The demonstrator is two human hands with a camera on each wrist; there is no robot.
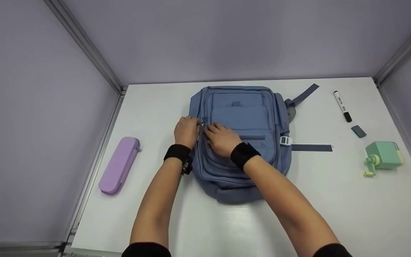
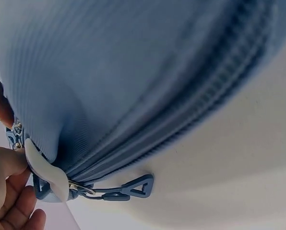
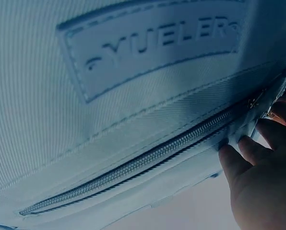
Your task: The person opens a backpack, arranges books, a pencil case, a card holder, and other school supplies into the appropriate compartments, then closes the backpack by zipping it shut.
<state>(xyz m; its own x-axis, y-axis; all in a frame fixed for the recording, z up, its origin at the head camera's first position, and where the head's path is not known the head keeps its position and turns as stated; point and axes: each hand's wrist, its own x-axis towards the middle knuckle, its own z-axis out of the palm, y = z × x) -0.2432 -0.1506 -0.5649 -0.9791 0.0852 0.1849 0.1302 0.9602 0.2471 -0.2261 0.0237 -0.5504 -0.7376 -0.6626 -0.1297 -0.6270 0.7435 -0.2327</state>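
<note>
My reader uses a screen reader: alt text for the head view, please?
A person's left hand and right hand work at the left edge of a blue backpack on a white table. A purple case lies to the left; to the right, a marker, a small dark block and a green box with a crank.

Blue bag (image 3: 28, 110): stitched YUELER patch (image 3: 148, 60), long slanting zipper (image 3: 143, 158) below; right of hands (image 3: 265, 177) touching fabric.
</note>
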